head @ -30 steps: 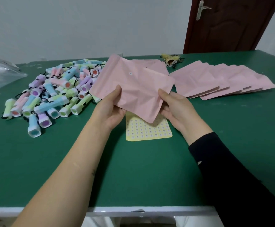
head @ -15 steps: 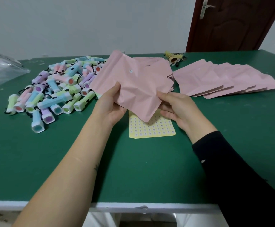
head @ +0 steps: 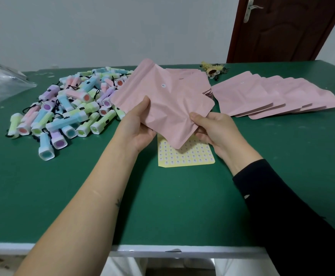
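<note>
Both my hands hold a crumpled pink pouch (head: pixel 166 104) tilted above the green table (head: pixel 162 206). My left hand (head: pixel 136 126) pinches its left edge, thumb on top. My right hand (head: pixel 212 130) grips its lower right corner with curled fingers. A small white sticker dot shows on the pouch's upper face. Under the pouch lies a yellow sheet of small stickers (head: pixel 186 156), partly hidden by it.
A heap of pastel toy flashlights (head: pixel 71 114) lies at the left. A fanned row of pink pouches (head: pixel 278 96) lies at the right, more behind the held one. A clear plastic bag (head: pixel 1 84) sits far left, a small yellow trinket (head: pixel 212 70) at the back, a brown door (head: pixel 282 26) beyond.
The pouch has become more crumpled between my hands. My right hand's fingers have curled tighter round its lower right corner. The camera view shifted slightly.
</note>
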Motion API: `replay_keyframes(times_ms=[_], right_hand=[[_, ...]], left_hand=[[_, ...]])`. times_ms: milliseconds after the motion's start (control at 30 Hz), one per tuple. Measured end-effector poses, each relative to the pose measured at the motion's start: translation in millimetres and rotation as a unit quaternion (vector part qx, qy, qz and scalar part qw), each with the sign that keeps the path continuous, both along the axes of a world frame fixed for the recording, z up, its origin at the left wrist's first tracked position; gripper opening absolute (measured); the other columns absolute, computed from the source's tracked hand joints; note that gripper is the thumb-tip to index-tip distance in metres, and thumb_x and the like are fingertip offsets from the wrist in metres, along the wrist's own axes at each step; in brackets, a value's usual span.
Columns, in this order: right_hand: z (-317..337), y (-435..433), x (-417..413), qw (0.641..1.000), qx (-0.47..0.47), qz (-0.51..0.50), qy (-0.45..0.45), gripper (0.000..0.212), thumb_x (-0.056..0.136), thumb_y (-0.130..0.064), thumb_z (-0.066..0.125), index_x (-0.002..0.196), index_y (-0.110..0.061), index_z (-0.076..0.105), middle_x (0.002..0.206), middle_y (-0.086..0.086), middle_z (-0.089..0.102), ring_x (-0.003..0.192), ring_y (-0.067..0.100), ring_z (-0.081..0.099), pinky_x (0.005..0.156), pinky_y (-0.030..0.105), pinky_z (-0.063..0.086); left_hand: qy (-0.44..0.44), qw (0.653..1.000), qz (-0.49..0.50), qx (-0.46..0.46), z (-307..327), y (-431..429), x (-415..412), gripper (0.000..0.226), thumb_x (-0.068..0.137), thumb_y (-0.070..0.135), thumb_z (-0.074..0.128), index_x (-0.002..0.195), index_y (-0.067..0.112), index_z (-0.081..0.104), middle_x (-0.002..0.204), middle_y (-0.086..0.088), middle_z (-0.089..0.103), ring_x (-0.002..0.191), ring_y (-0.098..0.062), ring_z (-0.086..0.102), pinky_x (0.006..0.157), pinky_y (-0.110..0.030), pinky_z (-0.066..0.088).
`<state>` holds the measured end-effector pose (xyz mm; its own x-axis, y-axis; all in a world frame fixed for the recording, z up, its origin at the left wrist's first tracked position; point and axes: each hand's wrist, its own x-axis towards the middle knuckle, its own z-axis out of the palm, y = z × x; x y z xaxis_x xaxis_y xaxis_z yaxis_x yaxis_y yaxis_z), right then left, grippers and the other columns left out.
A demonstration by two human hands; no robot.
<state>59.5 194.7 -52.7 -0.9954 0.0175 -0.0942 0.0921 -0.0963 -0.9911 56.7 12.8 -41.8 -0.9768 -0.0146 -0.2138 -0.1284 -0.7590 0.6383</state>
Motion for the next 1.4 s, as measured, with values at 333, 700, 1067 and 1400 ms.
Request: replay_keyframes(times_ms=[333,700,1067,1400], right_hand=[[-2,-4,2,0.993,-0.084,0.078,-0.009,0.022,0.090,-0.020,0.069,0.109,-0.010,0.067,0.104,0.005,0.075,0.094,0.019,0.073,0.075,0.034,0.060],[-5,-8,1,0.999,-0.043,0.031,0.007,0.025,0.088,-0.015,0.071,0.111,-0.006,0.067,0.106,0.008,0.074,0.097,0.023,0.071,0.082,0.041,0.059],[4,7,-3,0.999,-0.024,0.028,0.011,0.021,0.084,-0.014,0.073,0.104,-0.008,0.068,0.096,0.003,0.076,0.087,0.017,0.073,0.068,0.026,0.059],[26,75,-49,0.941,-0.254,-0.219,0.037,0.024,0.093,-0.014,0.064,0.116,-0.012,0.058,0.109,0.004,0.072,0.092,0.017,0.072,0.076,0.036,0.060]], left_hand=[[-0.028,0.999,0.016,-0.006,-3,2,-2,0.019,0.091,0.009,0.066,0.109,0.005,0.065,0.102,-0.010,0.076,0.091,-0.022,0.074,0.075,-0.035,0.061],[-0.020,0.997,0.056,-0.059,-8,7,-5,0.010,0.093,0.010,0.065,0.103,0.006,0.064,0.088,-0.007,0.077,0.077,-0.019,0.075,0.061,-0.031,0.060],[-0.055,0.991,0.124,-0.007,1,-20,-8,0.006,0.095,0.013,0.063,0.095,0.008,0.067,0.085,-0.003,0.077,0.071,-0.015,0.074,0.058,-0.028,0.059],[-0.075,0.995,0.064,-0.017,-6,-27,-9,0.024,0.104,0.016,0.041,0.110,0.017,0.064,0.092,0.005,0.077,0.090,-0.010,0.071,0.093,-0.037,0.049]])
